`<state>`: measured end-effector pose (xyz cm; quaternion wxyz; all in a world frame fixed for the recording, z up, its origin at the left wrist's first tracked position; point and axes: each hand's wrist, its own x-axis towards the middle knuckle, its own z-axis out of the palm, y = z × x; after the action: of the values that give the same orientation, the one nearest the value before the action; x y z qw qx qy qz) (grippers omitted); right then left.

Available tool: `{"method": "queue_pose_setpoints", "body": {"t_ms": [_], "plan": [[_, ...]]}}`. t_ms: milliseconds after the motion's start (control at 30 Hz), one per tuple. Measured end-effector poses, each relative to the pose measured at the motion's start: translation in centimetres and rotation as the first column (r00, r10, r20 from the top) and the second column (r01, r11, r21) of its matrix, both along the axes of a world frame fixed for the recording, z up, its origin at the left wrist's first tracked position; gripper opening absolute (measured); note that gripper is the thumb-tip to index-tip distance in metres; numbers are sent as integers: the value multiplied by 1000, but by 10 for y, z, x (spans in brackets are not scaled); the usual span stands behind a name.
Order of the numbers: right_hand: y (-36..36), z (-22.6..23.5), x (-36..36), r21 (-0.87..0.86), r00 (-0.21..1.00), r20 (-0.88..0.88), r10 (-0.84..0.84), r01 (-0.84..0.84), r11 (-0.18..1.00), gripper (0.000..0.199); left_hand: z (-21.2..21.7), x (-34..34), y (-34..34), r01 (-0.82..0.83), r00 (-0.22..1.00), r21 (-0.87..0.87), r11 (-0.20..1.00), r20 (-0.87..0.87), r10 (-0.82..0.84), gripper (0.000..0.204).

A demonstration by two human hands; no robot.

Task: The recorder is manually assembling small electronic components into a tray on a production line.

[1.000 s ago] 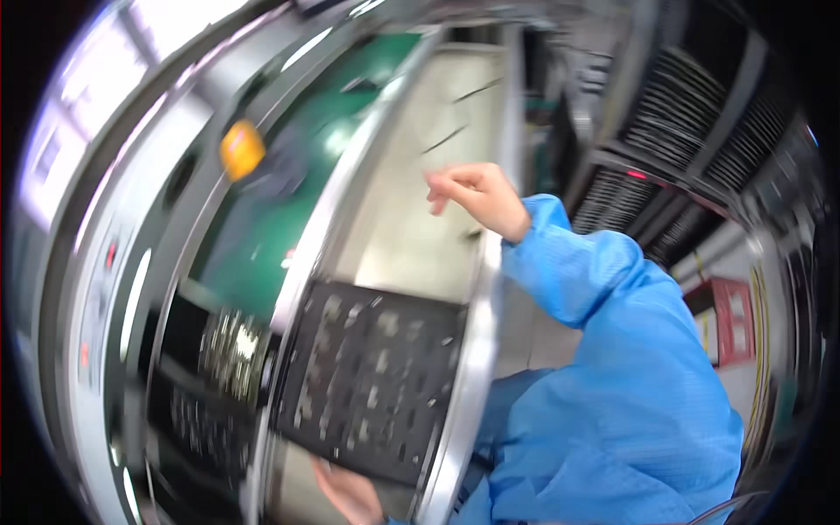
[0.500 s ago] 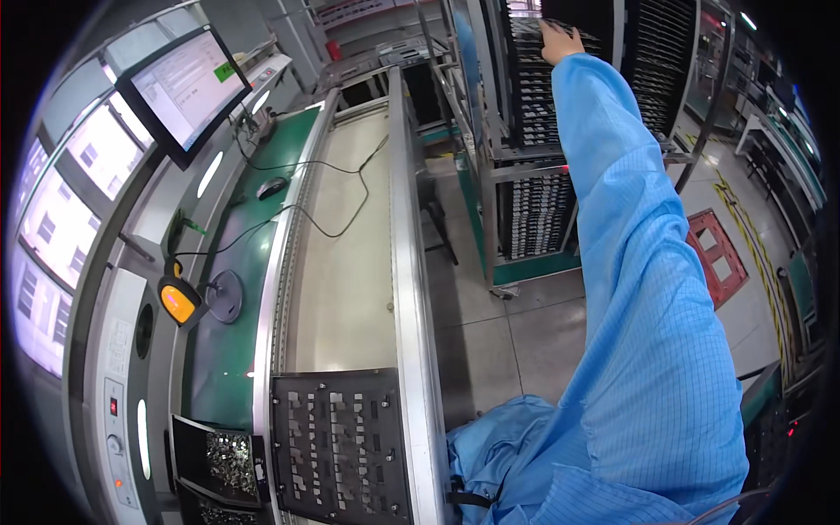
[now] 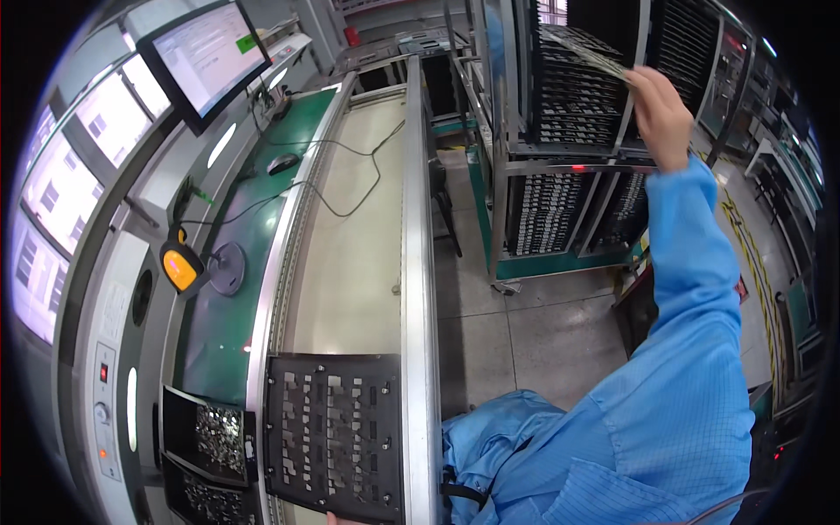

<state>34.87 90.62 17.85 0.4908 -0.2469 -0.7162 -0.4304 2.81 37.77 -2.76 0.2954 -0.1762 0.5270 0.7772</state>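
My right hand (image 3: 662, 118) is closed on the near end of a thin circuit board panel (image 3: 588, 51). The panel slants partly out of a slot in the tall magazine rack (image 3: 547, 164), whose slots hold many similar panels. At the lower edge, a fingertip of my left hand (image 3: 332, 519) shows by the front edge of a black fixture plate (image 3: 360, 442). The rest of that hand is out of view. Rows of small metal-coloured parts sit on the plate, which lies across the conveyor rails.
Black bins (image 3: 203, 437) of small metal parts stand left of the plate. Along the green bench (image 3: 219, 324) are a yellow-and-black scanner (image 3: 181, 267), a mouse (image 3: 283, 164) and a monitor (image 3: 206, 66). A cable (image 3: 378, 179) lies over the conveyor bed (image 3: 350, 262).
My right hand has drawn back and to the right from the rack, pulling the panel partly out of its slot. A left fingertip has come into view at the plate.
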Motion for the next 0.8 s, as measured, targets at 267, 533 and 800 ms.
{"method": "queue_pose_setpoints", "body": {"t_ms": [267, 533, 800], "plan": [[-63, -17, -134, -183, 125, -964, 235, -952, -245, 25, -31, -11, -34, -23, 999, 165, 986, -43, 30, 49], [-119, -26, -233, -10, 18, -1000, -4, -714, -701, 25, -92, -17, -86, 96, 986, 797, 596, 4, -165, 32], [-147, -61, -282, -377, 94, -866, 492, -769, -516, 28, -59, -7, -66, 15, 996, 512, 859, -81, 31, 41]]}}
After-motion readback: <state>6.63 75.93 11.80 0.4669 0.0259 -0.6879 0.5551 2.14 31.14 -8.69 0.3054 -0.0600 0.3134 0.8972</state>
